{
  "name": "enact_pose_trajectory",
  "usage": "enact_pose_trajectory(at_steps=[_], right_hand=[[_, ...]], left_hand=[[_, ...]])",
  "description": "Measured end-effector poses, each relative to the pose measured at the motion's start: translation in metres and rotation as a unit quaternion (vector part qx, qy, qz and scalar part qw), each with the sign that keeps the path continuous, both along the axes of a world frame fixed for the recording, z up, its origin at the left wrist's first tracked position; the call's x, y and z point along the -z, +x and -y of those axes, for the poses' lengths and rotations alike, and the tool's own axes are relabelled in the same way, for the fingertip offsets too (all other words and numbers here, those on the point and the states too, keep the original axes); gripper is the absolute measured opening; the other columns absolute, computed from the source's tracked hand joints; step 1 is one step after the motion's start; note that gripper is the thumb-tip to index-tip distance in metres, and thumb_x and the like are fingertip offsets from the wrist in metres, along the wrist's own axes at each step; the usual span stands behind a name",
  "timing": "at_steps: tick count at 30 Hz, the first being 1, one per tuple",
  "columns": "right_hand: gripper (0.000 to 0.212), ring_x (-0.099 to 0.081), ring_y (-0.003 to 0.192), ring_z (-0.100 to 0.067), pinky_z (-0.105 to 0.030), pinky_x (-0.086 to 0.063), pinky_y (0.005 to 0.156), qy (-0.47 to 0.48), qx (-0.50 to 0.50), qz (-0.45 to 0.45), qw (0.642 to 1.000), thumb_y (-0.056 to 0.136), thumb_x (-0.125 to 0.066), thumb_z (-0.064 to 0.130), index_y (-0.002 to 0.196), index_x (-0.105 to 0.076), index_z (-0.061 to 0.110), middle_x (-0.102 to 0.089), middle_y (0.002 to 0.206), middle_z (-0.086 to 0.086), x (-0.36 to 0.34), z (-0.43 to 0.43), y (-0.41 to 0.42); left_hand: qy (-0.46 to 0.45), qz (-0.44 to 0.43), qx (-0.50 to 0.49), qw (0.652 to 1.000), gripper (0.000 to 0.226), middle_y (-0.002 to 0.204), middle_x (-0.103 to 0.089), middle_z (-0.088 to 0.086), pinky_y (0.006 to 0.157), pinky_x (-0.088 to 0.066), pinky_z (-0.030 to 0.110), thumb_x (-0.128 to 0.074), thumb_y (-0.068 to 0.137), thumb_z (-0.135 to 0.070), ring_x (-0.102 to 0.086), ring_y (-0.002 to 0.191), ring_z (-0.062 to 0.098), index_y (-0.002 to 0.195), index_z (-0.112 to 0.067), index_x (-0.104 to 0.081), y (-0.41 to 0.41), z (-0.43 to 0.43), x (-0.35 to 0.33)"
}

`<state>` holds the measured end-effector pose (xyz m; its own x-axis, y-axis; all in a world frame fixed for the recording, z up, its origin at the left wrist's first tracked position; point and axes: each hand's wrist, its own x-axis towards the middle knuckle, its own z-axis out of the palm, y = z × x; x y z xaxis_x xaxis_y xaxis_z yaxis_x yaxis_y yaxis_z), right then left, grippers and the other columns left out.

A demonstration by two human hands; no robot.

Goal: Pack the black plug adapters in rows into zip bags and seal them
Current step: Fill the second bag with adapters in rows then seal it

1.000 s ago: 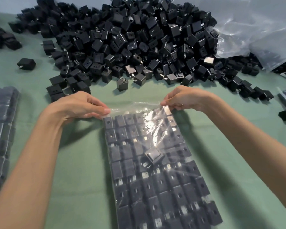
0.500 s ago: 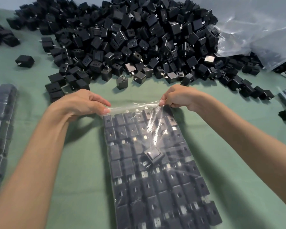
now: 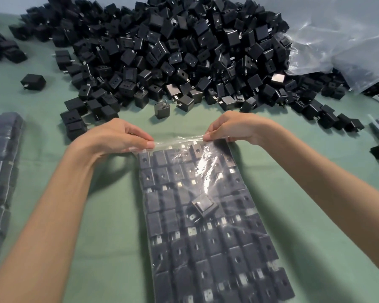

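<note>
Bag (image 3: 206,237), one; left hand (image 3: 116,136), right hand (image 3: 234,127)

filled zip bag (image 3: 208,270) lies flat on the green table (image 3: 109,237), top edge pulled taut.
black plug adapters (image 3: 179,248) sit in neat rows under the clear plastic, one adapter (image 3: 202,205) tilted out of line near the middle; left hand (image 3: 118,136) and right hand (image 3: 234,127) pinch the top corners, a loose heap of adapters (image 3: 173,51) just beyond.

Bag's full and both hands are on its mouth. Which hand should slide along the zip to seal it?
Right, probably. The right hand pinches the mouth of the zip bag between its fingertips, ready to slide. The left hand grips the opposite corner more fully, making a good anchor.
</note>
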<state>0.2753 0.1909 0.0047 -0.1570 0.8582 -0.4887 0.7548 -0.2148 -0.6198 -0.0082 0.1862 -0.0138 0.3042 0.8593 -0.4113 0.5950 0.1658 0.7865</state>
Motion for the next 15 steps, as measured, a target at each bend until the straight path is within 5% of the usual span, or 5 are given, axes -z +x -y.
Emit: enact_pose_trajectory(at_steps=[5, 9, 15], right_hand=[[0.011, -0.057, 0.095, -0.018, -0.022, -0.039, 0.067, 0.027, 0.022, 0.014, 0.999, 0.081, -0.074, 0.033, 0.073, -0.071, 0.027, -0.067, 0.093, 0.005, 0.002, 0.003, -0.004], [0.022, -0.049, 0.107, -0.019, -0.028, -0.032, 0.082, 0.019, 0.023, 0.044, 0.999, 0.085, -0.071, 0.031, 0.102, -0.072, 0.017, -0.061, 0.116, 0.001, 0.002, 0.002, -0.009], [0.009, -0.054, 0.087, -0.01, -0.018, -0.036, 0.068, 0.04, -0.011, 0.04, 0.998, 0.082, -0.074, 0.03, 0.083, -0.074, 0.021, -0.068, 0.092, 0.004, -0.007, 0.007, -0.01]], left_hand=[[0.003, 0.006, -0.014, 1.0, 0.015, 0.081, -0.075, -0.004, 0.066, -0.047, 0.015, -0.079, 0.076, -0.022, -0.067, 0.078, 0.006, 0.089, -0.024, -0.074, 0.001, -0.001, 0.002], [0.013, 0.001, -0.017, 1.0, 0.014, 0.08, -0.072, -0.005, 0.059, -0.047, 0.011, -0.079, 0.076, -0.016, -0.064, 0.076, 0.005, 0.083, -0.026, -0.072, 0.005, -0.001, 0.004], [-0.014, 0.058, -0.049, 0.997, 0.027, 0.082, -0.076, 0.004, 0.065, -0.052, 0.014, -0.08, 0.073, -0.012, -0.072, 0.08, 0.01, 0.099, -0.012, -0.071, 0.0, -0.001, 0.007]])
